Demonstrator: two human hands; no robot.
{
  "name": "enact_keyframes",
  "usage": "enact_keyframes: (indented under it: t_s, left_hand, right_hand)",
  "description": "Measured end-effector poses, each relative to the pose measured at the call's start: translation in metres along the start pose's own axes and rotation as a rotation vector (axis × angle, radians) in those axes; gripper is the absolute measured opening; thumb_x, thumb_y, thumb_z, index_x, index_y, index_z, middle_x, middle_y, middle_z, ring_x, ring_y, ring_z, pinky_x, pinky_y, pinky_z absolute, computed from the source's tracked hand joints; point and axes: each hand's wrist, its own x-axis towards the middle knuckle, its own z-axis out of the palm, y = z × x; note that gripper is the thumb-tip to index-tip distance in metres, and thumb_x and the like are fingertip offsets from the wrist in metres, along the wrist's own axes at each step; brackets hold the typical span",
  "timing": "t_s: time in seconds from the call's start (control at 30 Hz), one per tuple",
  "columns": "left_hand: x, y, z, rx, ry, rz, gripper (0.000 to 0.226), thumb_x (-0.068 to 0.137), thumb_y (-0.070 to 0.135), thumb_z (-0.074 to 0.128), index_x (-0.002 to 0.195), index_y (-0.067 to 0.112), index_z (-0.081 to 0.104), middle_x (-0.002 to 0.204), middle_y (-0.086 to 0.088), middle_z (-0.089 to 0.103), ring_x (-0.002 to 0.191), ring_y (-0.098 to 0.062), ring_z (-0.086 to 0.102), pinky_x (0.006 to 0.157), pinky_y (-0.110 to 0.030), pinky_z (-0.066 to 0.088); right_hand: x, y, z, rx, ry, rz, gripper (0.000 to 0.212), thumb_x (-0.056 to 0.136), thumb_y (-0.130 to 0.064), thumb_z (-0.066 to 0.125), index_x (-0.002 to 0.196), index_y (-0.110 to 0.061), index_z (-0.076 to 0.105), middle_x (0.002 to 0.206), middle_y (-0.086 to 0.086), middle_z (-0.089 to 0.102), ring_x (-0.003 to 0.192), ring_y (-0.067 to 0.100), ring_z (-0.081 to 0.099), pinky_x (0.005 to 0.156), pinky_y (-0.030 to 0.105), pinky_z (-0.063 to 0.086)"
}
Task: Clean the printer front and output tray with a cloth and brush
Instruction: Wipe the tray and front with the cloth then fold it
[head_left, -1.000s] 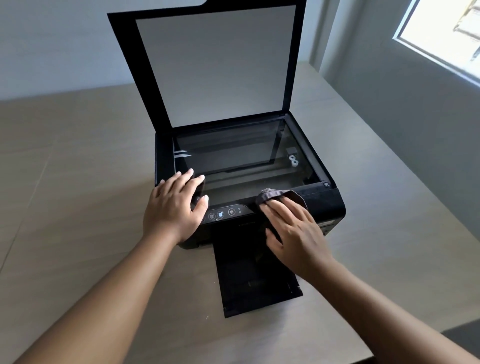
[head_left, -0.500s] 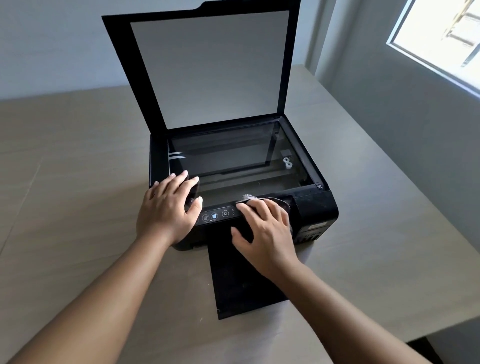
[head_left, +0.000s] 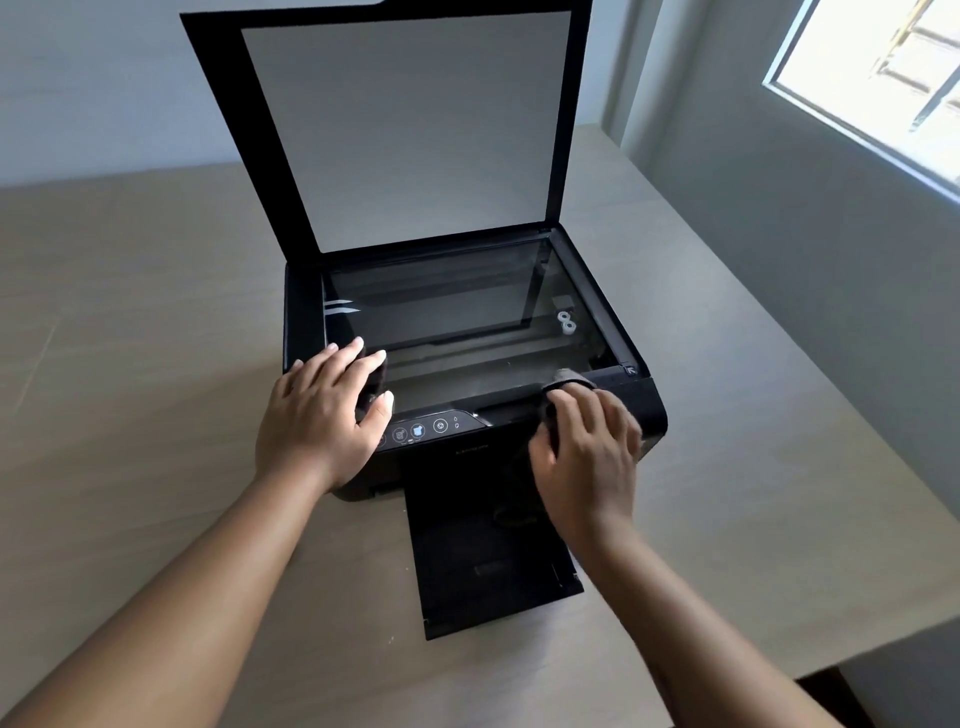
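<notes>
A black printer (head_left: 644, 410) stands on the table with its scanner lid (head_left: 405, 130) raised and its output tray (head_left: 483, 561) pulled out toward me. My left hand (head_left: 322, 421) rests flat on the printer's front left corner, beside the control panel (head_left: 426, 428). My right hand (head_left: 587, 457) presses a dark cloth (head_left: 569, 376) against the top front edge near the right corner, its fingers spread over the cloth and slightly blurred. Most of the cloth is hidden under that hand. No brush is in view.
The printer sits on a beige wooden table (head_left: 130, 364), whose front right edge (head_left: 883, 649) is close to my right arm. A grey wall with a bright window (head_left: 883, 78) runs along the right side.
My right hand slid the cloth left along the printer's front edge, then back right toward the corner. My left hand stayed on the left corner.
</notes>
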Motion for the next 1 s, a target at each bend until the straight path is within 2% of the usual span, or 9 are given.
enact_keyframes:
  t_s: [0.1, 0.23, 0.37, 0.43, 0.53, 0.7, 0.83, 0.9, 1.0]
  left_hand:
    - [-0.001, 0.001, 0.000, -0.003, 0.004, 0.002, 0.058, 0.087, 0.056, 0.029, 0.139, 0.036, 0.045, 0.152, 0.006, 0.040, 0.141, -0.019, 0.032, 0.114, -0.043, 0.023]
    - [0.000, 0.001, -0.001, -0.011, 0.006, 0.007, 0.058, 0.087, 0.055, 0.030, 0.138, 0.035, 0.046, 0.151, 0.005, 0.041, 0.141, -0.020, 0.033, 0.114, -0.044, 0.023]
    - [0.000, 0.001, -0.001, -0.011, 0.005, 0.003, 0.057, 0.087, 0.055, 0.030, 0.139, 0.035, 0.045, 0.151, 0.006, 0.040, 0.141, -0.019, 0.033, 0.114, -0.044, 0.023]
    - [0.000, 0.001, -0.001, -0.009, -0.001, 0.003, 0.057, 0.087, 0.055, 0.029, 0.139, 0.036, 0.045, 0.152, 0.006, 0.040, 0.141, -0.019, 0.032, 0.114, -0.043, 0.022]
    - [-0.001, 0.000, -0.001, -0.003, -0.005, 0.003, 0.058, 0.087, 0.055, 0.029, 0.139, 0.036, 0.044, 0.152, 0.006, 0.039, 0.142, -0.019, 0.031, 0.114, -0.044, 0.022]
    - [0.000, 0.001, -0.001, -0.009, 0.007, 0.009, 0.058, 0.087, 0.055, 0.030, 0.138, 0.034, 0.047, 0.151, 0.004, 0.042, 0.140, -0.021, 0.034, 0.113, -0.045, 0.025]
    - [0.000, 0.001, 0.000, -0.010, -0.001, 0.001, 0.058, 0.086, 0.055, 0.030, 0.138, 0.035, 0.046, 0.151, 0.006, 0.040, 0.141, -0.020, 0.033, 0.114, -0.044, 0.023]
    - [-0.001, 0.001, 0.000, -0.009, -0.006, -0.003, 0.059, 0.086, 0.056, 0.029, 0.139, 0.036, 0.045, 0.152, 0.007, 0.040, 0.141, -0.019, 0.032, 0.114, -0.043, 0.021]
    - [-0.001, 0.001, -0.001, -0.012, -0.010, -0.001, 0.059, 0.086, 0.056, 0.028, 0.138, 0.036, 0.045, 0.152, 0.006, 0.040, 0.141, -0.020, 0.032, 0.114, -0.043, 0.022]
  right_hand:
    - [0.005, 0.002, -0.005, -0.067, -0.071, -0.215, 0.021, 0.080, -0.027, 0.059, 0.100, -0.023, 0.063, 0.114, -0.006, 0.062, 0.112, 0.020, 0.055, 0.102, 0.038, 0.034]
    - [0.006, 0.030, -0.007, -0.120, -0.060, -0.106, 0.033, 0.082, -0.025, 0.065, 0.113, -0.019, 0.061, 0.124, -0.001, 0.059, 0.123, 0.024, 0.050, 0.111, 0.044, 0.029]
    - [-0.015, -0.002, 0.009, -0.030, -0.129, -0.076, 0.052, 0.089, -0.028, 0.052, 0.139, -0.013, 0.047, 0.146, 0.009, 0.042, 0.145, 0.035, 0.020, 0.118, 0.047, 0.018]
    - [-0.012, -0.011, 0.008, 0.009, -0.202, -0.195, 0.054, 0.089, -0.025, 0.051, 0.142, -0.015, 0.043, 0.149, 0.006, 0.040, 0.147, 0.033, 0.015, 0.119, 0.049, 0.018]
    - [0.000, 0.001, 0.001, 0.012, -0.280, -0.391, 0.060, 0.082, -0.008, 0.046, 0.142, -0.014, 0.044, 0.146, 0.004, 0.044, 0.144, 0.029, 0.026, 0.116, 0.047, 0.026]
    - [-0.003, 0.037, -0.036, 0.187, 0.024, -0.002, 0.055, 0.077, 0.009, 0.052, 0.131, 0.001, 0.053, 0.134, 0.017, 0.055, 0.121, 0.032, 0.045, 0.102, 0.034, 0.038]
    - [0.009, 0.044, -0.027, 0.072, -0.093, 0.097, 0.053, 0.085, -0.015, 0.038, 0.135, -0.002, 0.051, 0.143, 0.014, 0.049, 0.136, 0.032, 0.037, 0.111, 0.045, 0.035]
    - [0.014, 0.038, -0.014, 0.080, -0.196, -0.013, 0.056, 0.087, -0.025, 0.035, 0.136, -0.004, 0.051, 0.146, 0.011, 0.046, 0.143, 0.028, 0.029, 0.116, 0.044, 0.027]
    - [0.017, 0.057, -0.018, 0.035, -0.269, -0.275, 0.053, 0.092, -0.032, 0.043, 0.139, -0.008, 0.049, 0.147, 0.005, 0.045, 0.145, 0.022, 0.026, 0.114, 0.043, 0.031]
